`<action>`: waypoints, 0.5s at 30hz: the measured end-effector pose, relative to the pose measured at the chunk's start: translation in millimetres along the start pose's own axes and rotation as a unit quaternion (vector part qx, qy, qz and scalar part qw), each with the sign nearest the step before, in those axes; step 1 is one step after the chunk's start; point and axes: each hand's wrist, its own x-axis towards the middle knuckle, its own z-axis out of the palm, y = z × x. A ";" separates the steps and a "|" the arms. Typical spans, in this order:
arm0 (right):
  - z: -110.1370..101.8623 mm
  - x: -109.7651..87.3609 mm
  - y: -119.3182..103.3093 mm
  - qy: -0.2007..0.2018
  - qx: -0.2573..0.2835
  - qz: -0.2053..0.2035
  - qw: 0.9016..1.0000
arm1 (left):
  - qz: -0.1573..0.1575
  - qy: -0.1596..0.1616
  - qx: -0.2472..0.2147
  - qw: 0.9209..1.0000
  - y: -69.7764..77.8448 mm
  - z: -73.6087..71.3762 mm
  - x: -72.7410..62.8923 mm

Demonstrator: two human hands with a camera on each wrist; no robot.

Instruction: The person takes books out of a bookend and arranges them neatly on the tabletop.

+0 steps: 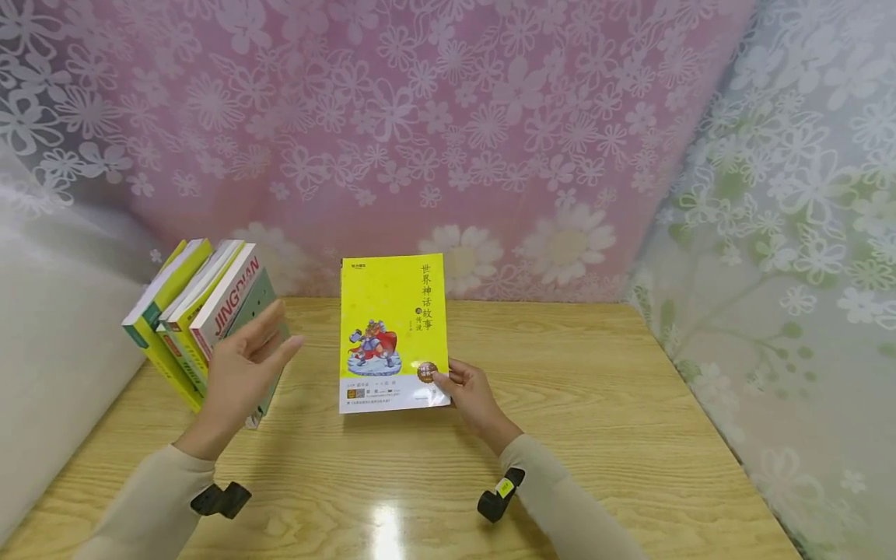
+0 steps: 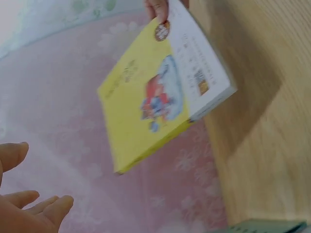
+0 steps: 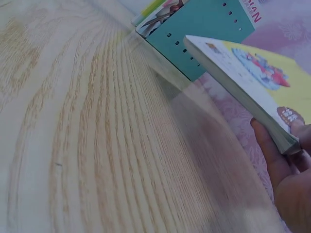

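A yellow book (image 1: 392,311) with a white lower band and a cartoon warrior on its cover is held up over the table. My right hand (image 1: 479,400) grips it at its lower right corner, thumb on the cover and fingers behind. In the right wrist view the book (image 3: 243,77) is tilted, its page edges facing the camera. My left hand (image 1: 241,373) is apart from it, fingers spread with nothing between them, in front of a row of standing books (image 1: 178,319). The nearest of these is a green and white book (image 1: 227,299) lettered JINGDIAN, partly hidden by that hand.
The standing books lean together at the table's left side. A wooden table (image 1: 560,373) spans the front. Pink flowered cloth (image 1: 420,140) hangs behind it, and a pale flowered sheet (image 1: 798,257) borders the right side.
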 end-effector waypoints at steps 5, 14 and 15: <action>-1.1 3.8 6.7 0.030 0.004 0.037 0.999 | 0.041 0.040 0.020 0.998 13.3 -23.4 -9.9; -6.6 5.6 17.5 0.054 0.028 0.090 0.994 | -0.008 0.176 0.050 0.983 30.0 -67.0 -19.0; -7.2 5.6 18.0 0.052 0.034 0.094 0.994 | -0.012 0.190 0.051 0.980 29.6 -71.7 -19.9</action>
